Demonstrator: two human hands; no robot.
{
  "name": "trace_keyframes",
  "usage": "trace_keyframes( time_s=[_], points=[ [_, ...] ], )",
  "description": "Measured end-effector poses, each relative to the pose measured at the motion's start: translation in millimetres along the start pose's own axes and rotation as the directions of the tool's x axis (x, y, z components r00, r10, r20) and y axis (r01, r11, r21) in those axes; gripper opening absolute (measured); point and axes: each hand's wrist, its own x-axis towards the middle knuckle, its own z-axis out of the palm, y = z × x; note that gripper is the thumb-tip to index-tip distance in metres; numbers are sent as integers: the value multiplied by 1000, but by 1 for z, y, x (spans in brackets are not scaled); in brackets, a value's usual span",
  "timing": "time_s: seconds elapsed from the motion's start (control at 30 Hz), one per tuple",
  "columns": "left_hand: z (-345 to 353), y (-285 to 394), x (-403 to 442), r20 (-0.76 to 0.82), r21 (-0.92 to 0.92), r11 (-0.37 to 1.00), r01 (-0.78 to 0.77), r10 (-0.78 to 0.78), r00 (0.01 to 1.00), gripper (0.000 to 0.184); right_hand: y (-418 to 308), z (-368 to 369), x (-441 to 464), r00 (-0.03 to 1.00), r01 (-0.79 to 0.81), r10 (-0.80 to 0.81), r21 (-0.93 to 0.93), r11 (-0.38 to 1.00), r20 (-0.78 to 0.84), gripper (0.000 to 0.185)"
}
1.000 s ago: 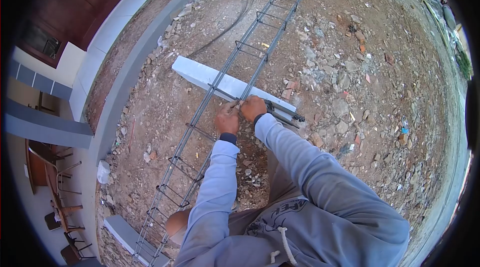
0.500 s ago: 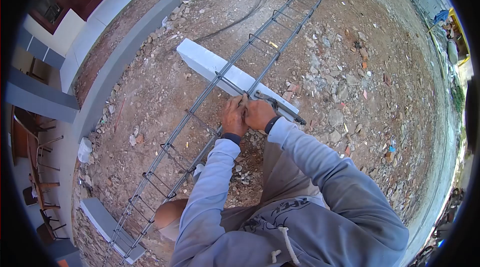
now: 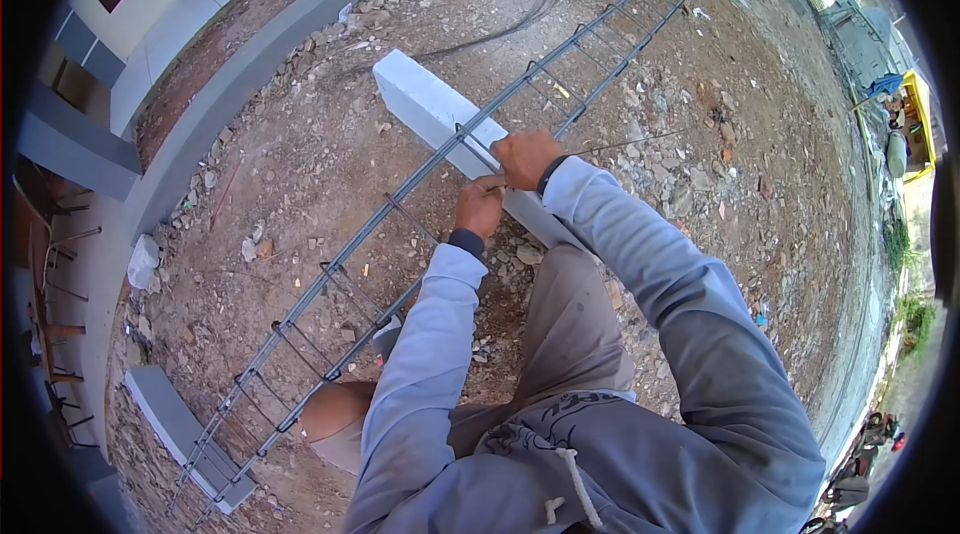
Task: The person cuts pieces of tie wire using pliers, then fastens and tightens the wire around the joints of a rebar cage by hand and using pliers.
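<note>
Your left hand (image 3: 478, 210) and right hand (image 3: 527, 159) curl at the right side of the rebar cage (image 3: 497, 98), above the pale block (image 3: 424, 102). What they grip, I cannot tell.

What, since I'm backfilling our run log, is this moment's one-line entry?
left hand: beside right hand | right hand: at grey steel rebar cage | cage: across pale rectangular masonry block | anything in grip: unclear

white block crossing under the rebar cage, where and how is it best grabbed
Probably by the far-left end of the white block, coming from the person's left and gripping its two long sides. That end juts clear of the rebar cage, and its sides run straight. Further along, the cage, left hand and right hand crowd it.
</note>
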Motion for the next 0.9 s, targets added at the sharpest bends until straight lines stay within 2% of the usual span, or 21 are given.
trace_keyframes(
  time_s=[0.13,0.17,0.2,0.27,0.3,0.37,0.4,0.43,0.53,0.57,0.6,0.63,0.67,0.77,0.8,0.9],
  points=[
    [3,5,-8,-31,160,961,-224,231,972,25,29,26,-4,969,-243,247,143,959,-9,31],
    [3,9,-12,-35,219,933,-285,300,953,26,32,33,-10,954,-301,299,146,942,34,29],
    [3,13,-15,-36,276,898,-343,367,930,26,34,46,-16,947,-320,317,166,933,45,29],
    [4,11,-17,-35,301,891,-339,365,930,28,38,84,-28,935,-355,350,203,913,63,30],
    [5,10,-17,-32,315,887,-339,367,930,29,38,96,-35,958,-286,278,281,916,72,28],
    [9,4,-18,-30,412,834,-366,414,910,30,10,61,-55,910,-413,316,546,729,267,26],
    [11,4,-20,-26,458,805,-377,436,900,31,-1,45,-61,878,-478,307,644,598,366,25],
    [12,4,-22,-31,452,813,-367,425,905,32,-5,43,-64,830,-554,336,730,401,445,24],
    [12,7,-23,-58,449,826,-341,408,911,31,16,70,-76,833,-531,215,845,58,509,25],
    [12,9,-25,-69,453,826,-335,407,911,29,28,80,-80,820,-526,338,840,131,461,28],
    [13,10,-26,-80,456,827,-329,406,910,28,38,87,-90,821,-522,475,752,403,315,31],
    [14,15,-29,-158,413,858,-305,397,904,27,43,92,-105,819,-521,559,578,628,131,35],
    [17,20,-33,-229,366,886,-284,381,896,27,44,99,-119,812,-528,580,339,778,-67,40],
    [31,25,-49,-339,303,907,-292,389,857,30,28,96,-155,856,-517,505,167,840,111,57],
    [35,25,-54,-366,298,905,-303,402,839,32,26,102,-159,856,-517,510,141,844,81,60],
    [50,26,-66,-360,211,949,-235,299,884,38,25,125,-164,881,-466,472,106,878,-34,66]
  ],
)
